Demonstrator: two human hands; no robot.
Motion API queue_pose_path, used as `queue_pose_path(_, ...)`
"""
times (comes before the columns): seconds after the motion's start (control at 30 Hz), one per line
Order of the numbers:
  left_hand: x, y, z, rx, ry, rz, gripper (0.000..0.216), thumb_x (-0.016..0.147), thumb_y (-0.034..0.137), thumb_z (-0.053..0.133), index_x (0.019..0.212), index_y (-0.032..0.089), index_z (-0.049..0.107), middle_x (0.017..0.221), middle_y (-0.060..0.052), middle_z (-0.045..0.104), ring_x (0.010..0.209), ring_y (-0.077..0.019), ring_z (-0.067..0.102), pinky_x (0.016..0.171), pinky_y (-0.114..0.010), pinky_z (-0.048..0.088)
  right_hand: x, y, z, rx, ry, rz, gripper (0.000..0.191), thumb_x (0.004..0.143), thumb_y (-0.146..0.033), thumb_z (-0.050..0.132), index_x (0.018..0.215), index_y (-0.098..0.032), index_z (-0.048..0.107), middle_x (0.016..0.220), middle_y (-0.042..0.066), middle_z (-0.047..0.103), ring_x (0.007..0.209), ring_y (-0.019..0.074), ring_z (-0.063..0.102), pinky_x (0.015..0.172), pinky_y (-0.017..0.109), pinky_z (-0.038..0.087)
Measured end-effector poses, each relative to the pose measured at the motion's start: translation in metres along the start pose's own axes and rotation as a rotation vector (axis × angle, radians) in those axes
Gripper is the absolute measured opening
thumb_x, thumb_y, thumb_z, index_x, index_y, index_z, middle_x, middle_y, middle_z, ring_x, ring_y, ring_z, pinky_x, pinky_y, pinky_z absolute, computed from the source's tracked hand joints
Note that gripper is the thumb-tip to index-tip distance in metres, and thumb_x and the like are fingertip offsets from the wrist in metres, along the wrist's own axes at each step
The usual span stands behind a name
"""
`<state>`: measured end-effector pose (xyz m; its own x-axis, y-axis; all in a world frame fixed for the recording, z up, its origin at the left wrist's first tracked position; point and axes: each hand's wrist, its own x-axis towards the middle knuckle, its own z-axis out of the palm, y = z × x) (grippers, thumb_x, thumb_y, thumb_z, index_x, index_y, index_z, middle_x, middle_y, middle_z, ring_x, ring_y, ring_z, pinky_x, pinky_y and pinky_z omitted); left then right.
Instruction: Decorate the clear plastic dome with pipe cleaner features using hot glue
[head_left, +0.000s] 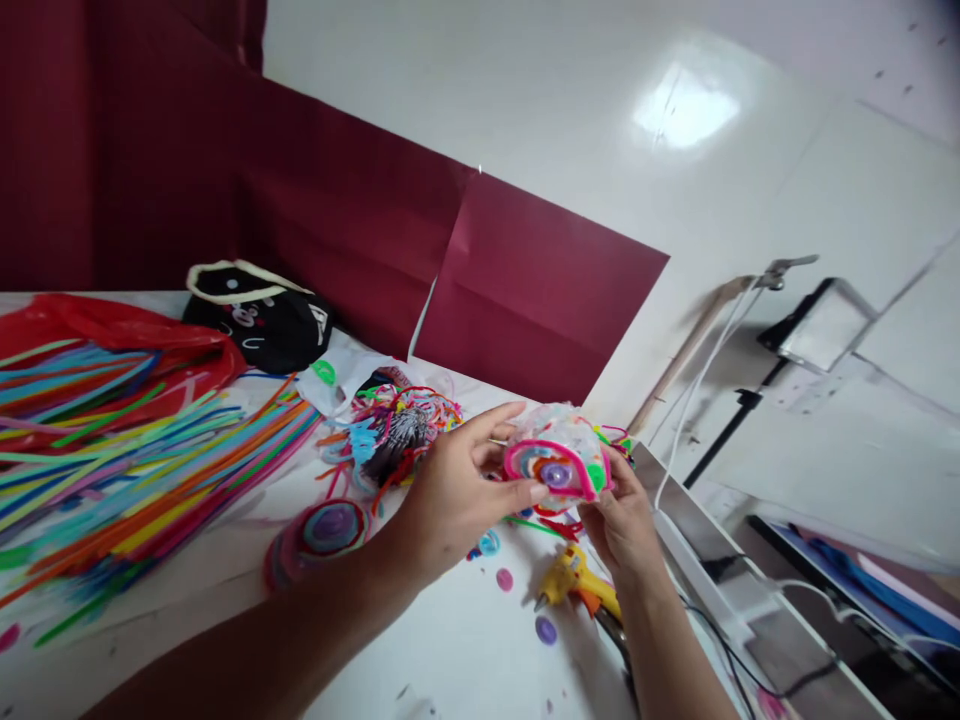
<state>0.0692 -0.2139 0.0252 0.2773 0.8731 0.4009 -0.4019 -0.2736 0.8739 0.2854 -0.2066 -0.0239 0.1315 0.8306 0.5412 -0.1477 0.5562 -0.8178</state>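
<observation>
Coiled craft piece above cluttered white table.

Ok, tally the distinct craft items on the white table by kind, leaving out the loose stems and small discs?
Pink-rimmed coiled pipe-cleaner piece, held by left hand and right hand: 1
Flat purple-centred pipe-cleaner coil: 1
Yellow glue gun: 1
Black fabric pouch: 1
Red plastic bag: 1
Total: 5

head-worn view, tilted, looking down; close over white table
</observation>
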Motion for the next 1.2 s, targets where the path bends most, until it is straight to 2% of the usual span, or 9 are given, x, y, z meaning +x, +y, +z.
queue_pose_path(0.2, -0.002, 0.005, 0.002, -0.214, -0.114, -0.136, 0.067, 0.053, 0.011, 0.086, 0.115, 0.011, 0.063, 0.096, -0.008, 0.072, 0.086, -0.0198, 0.067, 0.075, -0.028, 0.053, 0.000, 0.011, -0.005, 0.073, 0.037, 0.029, 0.053, 0.059, -0.036, 0.089, 0.108, -0.029, 0.068, 0.100, -0.001, 0.074, 0.083, 0.0144, 0.069, 0.076, 0.024, 0.055)
queue_pose_path(0.37, 0.000, 0.006, 0.001, -0.246, -0.134, -0.189, 0.061, 0.049, 0.007, 0.087, 0.106, 0.008, 0.065, 0.090, -0.007, 0.071, 0.081, -0.0178, 0.065, 0.074, -0.027, 0.052, 0.000, 0.016, -0.006, 0.095, 0.032, 0.084, 0.047, 0.062, -0.024, 0.087, 0.105, -0.026, 0.069, 0.097, 0.000, 0.075, 0.078, 0.0149, 0.069, 0.077, 0.028, 0.056)
queue_pose_path(0.47, 0.002, 0.004, -0.001, -0.247, -0.166, -0.204, 0.055, 0.052, 0.008, 0.086, 0.103, 0.008, 0.065, 0.092, -0.008, 0.070, 0.083, -0.0186, 0.065, 0.078, -0.030, 0.052, -0.001, 0.012, -0.004, 0.097, 0.029, 0.102, 0.046, 0.063, -0.025, 0.086, 0.105, -0.026, 0.069, 0.097, 0.000, 0.075, 0.078, 0.0168, 0.069, 0.076, 0.030, 0.056)
queue_pose_path(0.63, 0.005, -0.001, -0.007, -0.240, -0.232, -0.194, 0.046, 0.066, 0.009, 0.079, 0.111, 0.014, 0.066, 0.101, -0.007, 0.072, 0.090, -0.0180, 0.067, 0.082, -0.029, 0.052, 0.000, 0.000, 0.003, 0.117, 0.000, 0.127, 0.045, 0.064, -0.031, 0.086, 0.107, -0.028, 0.069, 0.100, 0.002, 0.075, 0.082, 0.0174, 0.069, 0.074, 0.029, 0.056)
queue_pose_path(0.77, 0.007, -0.003, -0.009, -0.201, -0.253, -0.197, 0.055, 0.073, 0.012, 0.076, 0.126, 0.017, 0.060, 0.107, -0.008, 0.073, 0.096, -0.0203, 0.068, 0.087, -0.030, 0.052, 0.003, -0.008, 0.006, 0.117, -0.032, 0.095, 0.038, 0.067, -0.032, 0.084, 0.103, -0.027, 0.071, 0.100, 0.002, 0.074, 0.078, 0.0153, 0.068, 0.067, 0.025, 0.055)
queue_pose_path(0.9, 0.011, -0.001, -0.007, -0.181, -0.231, -0.268, 0.066, 0.073, 0.013, 0.077, 0.134, 0.016, 0.052, 0.108, -0.010, 0.073, 0.101, -0.0261, 0.068, 0.091, -0.038, 0.052, 0.005, -0.012, 0.004, 0.104, -0.037, 0.080, 0.036, 0.069, -0.031, 0.082, 0.104, -0.027, 0.071, 0.096, 0.001, 0.074, 0.079, 0.0151, 0.067, 0.067, 0.024, 0.054)
queue_pose_path(1.0, 0.013, 0.002, -0.005, -0.201, -0.220, -0.303, 0.068, 0.071, 0.011, 0.077, 0.134, 0.013, 0.051, 0.111, -0.012, 0.072, 0.108, -0.0289, 0.065, 0.095, -0.041, 0.050, 0.005, -0.014, 0.002, 0.058, -0.035, 0.082, 0.037, 0.071, -0.031, 0.081, 0.105, -0.028, 0.070, 0.096, 0.001, 0.073, 0.083, 0.0175, 0.066, 0.070, 0.028, 0.055)
queue_pose_path(1.2, 0.017, 0.001, -0.010, -0.249, -0.311, -0.315, 0.048, 0.080, 0.010, 0.069, 0.127, 0.014, 0.058, 0.117, -0.012, 0.070, 0.112, -0.0275, 0.063, 0.100, -0.041, 0.047, 0.006, -0.015, -0.002, 0.002, -0.053, 0.056, 0.036, 0.074, -0.030, 0.079, 0.108, -0.030, 0.069, 0.097, 0.001, 0.071, 0.085, 0.0161, 0.065, 0.076, 0.028, 0.054)
